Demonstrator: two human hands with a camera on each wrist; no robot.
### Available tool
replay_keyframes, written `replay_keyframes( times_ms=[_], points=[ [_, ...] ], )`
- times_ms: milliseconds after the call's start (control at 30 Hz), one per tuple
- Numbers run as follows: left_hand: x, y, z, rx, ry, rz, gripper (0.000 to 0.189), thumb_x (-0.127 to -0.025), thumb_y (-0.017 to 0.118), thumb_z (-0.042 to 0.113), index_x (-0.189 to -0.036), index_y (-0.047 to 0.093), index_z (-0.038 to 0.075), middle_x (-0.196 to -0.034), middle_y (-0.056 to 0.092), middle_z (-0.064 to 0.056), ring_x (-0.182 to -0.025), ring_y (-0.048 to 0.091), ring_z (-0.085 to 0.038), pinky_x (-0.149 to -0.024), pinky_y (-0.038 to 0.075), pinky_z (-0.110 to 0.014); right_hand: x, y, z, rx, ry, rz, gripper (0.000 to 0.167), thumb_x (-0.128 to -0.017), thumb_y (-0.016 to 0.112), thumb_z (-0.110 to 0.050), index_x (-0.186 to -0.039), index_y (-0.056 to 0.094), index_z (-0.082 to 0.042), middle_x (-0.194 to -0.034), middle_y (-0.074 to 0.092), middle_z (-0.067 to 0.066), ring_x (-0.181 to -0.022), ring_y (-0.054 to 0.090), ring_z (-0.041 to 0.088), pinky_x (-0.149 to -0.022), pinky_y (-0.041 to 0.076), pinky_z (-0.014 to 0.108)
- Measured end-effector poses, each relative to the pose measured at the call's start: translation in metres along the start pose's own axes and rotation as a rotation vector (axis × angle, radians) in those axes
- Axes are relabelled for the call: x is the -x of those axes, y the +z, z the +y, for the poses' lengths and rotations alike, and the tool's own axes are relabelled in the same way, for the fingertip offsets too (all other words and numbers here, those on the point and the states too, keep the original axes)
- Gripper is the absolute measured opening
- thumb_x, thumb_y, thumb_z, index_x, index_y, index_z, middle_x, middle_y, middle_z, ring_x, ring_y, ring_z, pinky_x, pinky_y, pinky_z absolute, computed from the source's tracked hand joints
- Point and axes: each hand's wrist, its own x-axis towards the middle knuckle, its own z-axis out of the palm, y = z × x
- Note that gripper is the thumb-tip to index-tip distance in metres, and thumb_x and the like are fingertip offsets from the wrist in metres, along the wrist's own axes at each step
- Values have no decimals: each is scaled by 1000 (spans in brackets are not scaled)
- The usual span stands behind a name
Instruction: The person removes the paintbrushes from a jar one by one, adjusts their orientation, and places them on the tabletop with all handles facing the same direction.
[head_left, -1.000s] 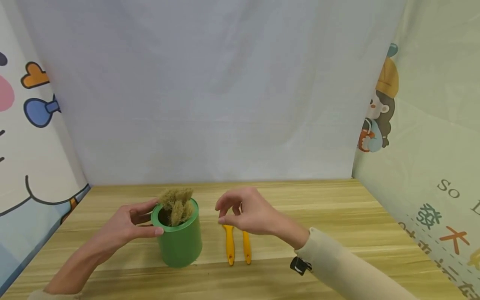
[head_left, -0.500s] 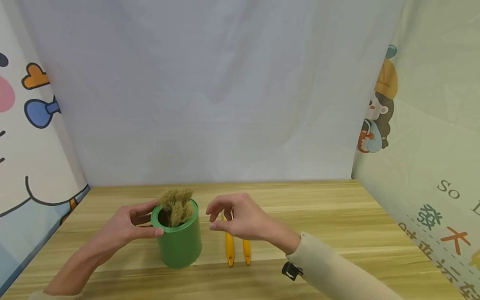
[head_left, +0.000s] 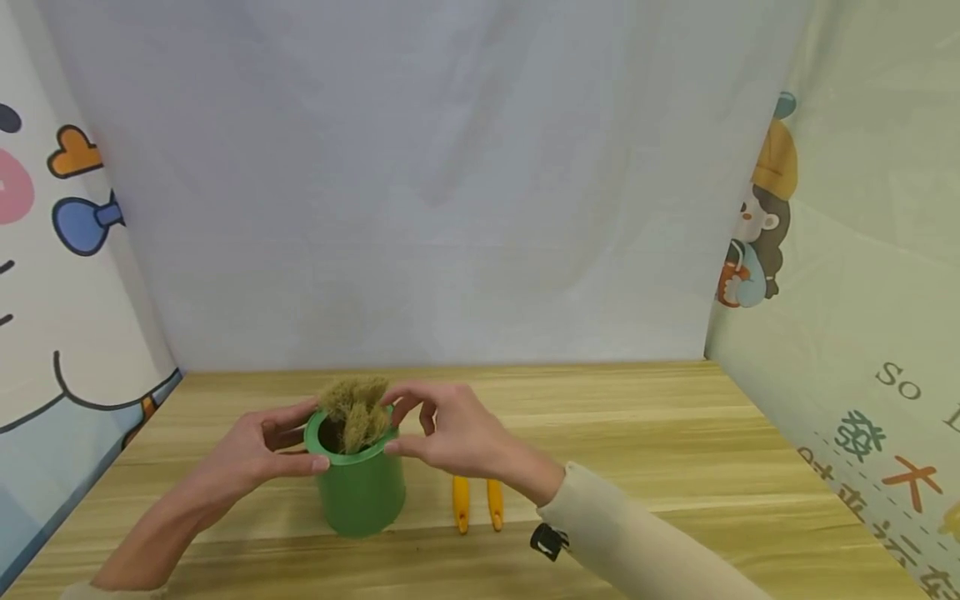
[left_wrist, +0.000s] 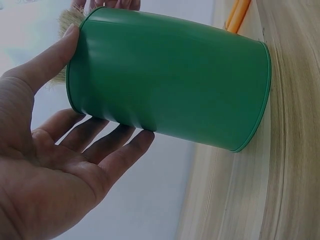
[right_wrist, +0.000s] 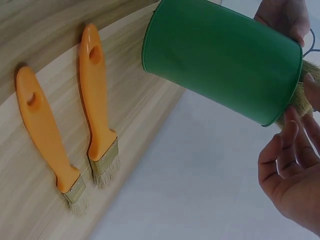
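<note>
A green can (head_left: pixel 363 496) stands upright on the wooden table, with tan bristly tufts (head_left: pixel 360 417) sticking out of its mouth. My left hand (head_left: pixel 251 446) holds it from the left, thumb at the rim and fingers along its side in the left wrist view. On the other side my right hand (head_left: pixel 457 429) is at the rim, thumb outside and index finger beside the tufts, fingers loosely bent. Two paint brushes with orange handles, one nearer the can (right_wrist: pixel 95 85) and one farther off (right_wrist: pixel 45 130), lie side by side on the table.
The wooden table (head_left: pixel 637 475) runs back to a white cloth (head_left: pixel 450 208). Printed cloths hang at the left (head_left: pixel 82 317) and right (head_left: pixel 847 275) edges. A small black device (head_left: pixel 549 542) sits by my right sleeve.
My right hand has moved left, from over the paint brushes to the can's rim and the tufts. The left hand stays on the can, which stands where it was.
</note>
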Motion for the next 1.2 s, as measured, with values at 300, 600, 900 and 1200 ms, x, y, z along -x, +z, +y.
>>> replay_keyframes(
  times_ms=[300,600,900,1200],
  points=[
    [-1,0,1,-4,6,-5,89,-97,78,19,-165,25,-2,-167,26,-30,-146,33,-58,-103,53,-54,-8,10,-4,33,76,24,39,-91,86,-16,-127,71,-15,-102,73,-5,-55,48,14,-54,42,23],
    [-1,1,1,5,0,-10,89,-97,78,20,-166,25,-2,-166,28,-29,-146,34,-57,-102,54,-53,-15,12,-4,40,53,79,26,-97,74,-2,-122,71,-10,-102,75,4,-55,47,13,-55,40,22],
    [-1,0,-1,13,-5,-12,90,-98,78,19,-166,23,-2,-167,27,-28,-147,34,-56,-103,53,-53,-20,10,8,9,23,73,27,-98,71,1,-123,70,-8,-117,72,8,-60,48,10,-59,41,22],
    [-2,0,0,20,-4,-20,91,-98,78,18,-165,22,-4,-167,26,-29,-147,34,-55,-105,51,-56,-23,13,6,83,74,26,37,-97,73,-1,-131,68,-15,-110,74,2,-55,43,11,-55,37,21]
  ],
)
